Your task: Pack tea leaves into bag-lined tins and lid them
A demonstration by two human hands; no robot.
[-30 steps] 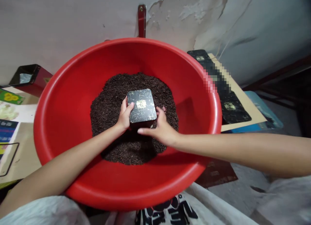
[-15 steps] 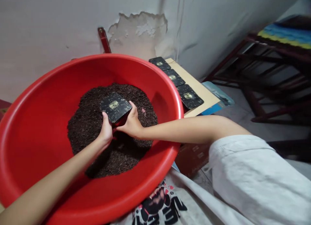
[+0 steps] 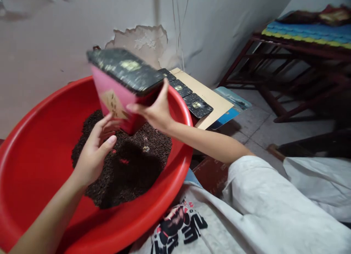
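The tin [image 3: 109, 86] is up in the air over the big red tub [image 3: 44, 111], and it leans to one side. It has a black top with a gold patch and a pink side with a tan label. The right hand [image 3: 154, 108] pinches it at one corner, with the thumb on the front and a finger up along the side near the top. The left hand [image 3: 94, 148] is loose, with its thumb and fingers spread apart. Its fingertips are right by the bottom of the tin, but I cannot tell if they touch it.

The tin could slip, I think, because one hand seems to do most of the holding, and only at a corner. If it is heavy, it could twist and tip more. Then it could drop into the dark grains [image 3: 160, 146] and make them jump about. The top might pop off too if it is not on tight, but I cannot see how tight it is.

The tub's edge is near as well. If the tin swings low to the right, it could bump the edge. Past that, three black square tops [image 3: 196, 104] sit close together by a tan board [image 3: 212, 96]. A careless knock could push them out of place.
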